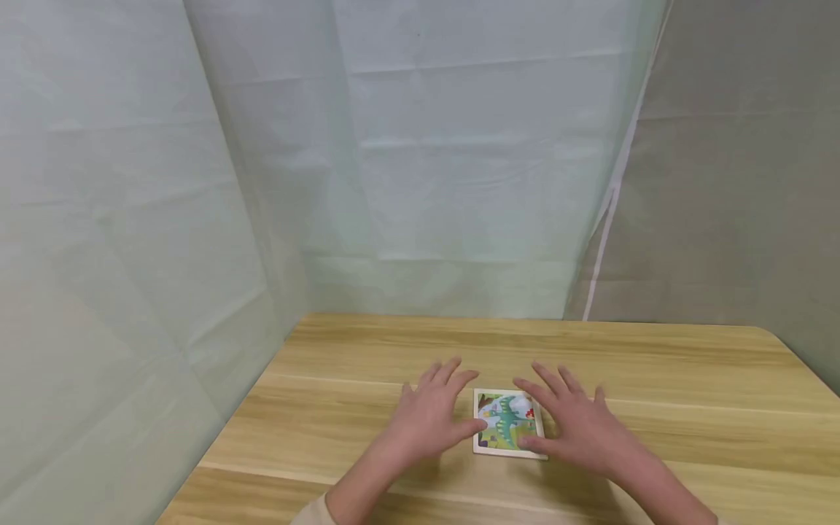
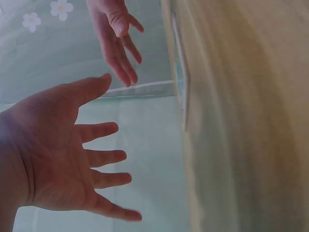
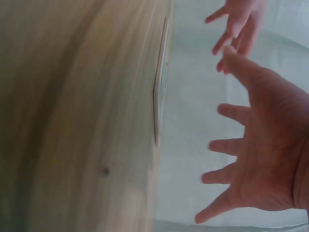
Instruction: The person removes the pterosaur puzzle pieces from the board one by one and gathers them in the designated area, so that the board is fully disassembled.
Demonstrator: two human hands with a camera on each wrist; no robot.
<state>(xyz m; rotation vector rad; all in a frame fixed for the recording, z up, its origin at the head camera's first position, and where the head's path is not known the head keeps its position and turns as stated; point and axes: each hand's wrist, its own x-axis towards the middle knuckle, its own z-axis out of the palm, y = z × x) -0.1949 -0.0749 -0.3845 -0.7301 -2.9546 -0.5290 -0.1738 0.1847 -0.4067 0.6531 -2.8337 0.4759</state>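
Observation:
A small square picture puzzle (image 1: 507, 421) with a white frame and a green dinosaur picture lies flat on the wooden table. My left hand (image 1: 428, 415) hovers at its left side, fingers spread, the thumb overlapping the frame's left edge in the head view. On the other side is my right hand (image 1: 580, 426), also spread, its thumb and index finger overlapping the right part of the picture. Both wrist views show the palms facing inward, raised off the table, with nothing held. Seen edge-on, the puzzle (image 3: 161, 87) is a thin board on the tabletop.
The wooden table (image 1: 367, 350) has a straight back edge and a rounded far right corner. Pale cloth curtains (image 1: 459, 182) hang behind it and along the left, with a grey one (image 1: 735, 182) at the right. White flowers (image 2: 62, 9) mark the cloth in the left wrist view.

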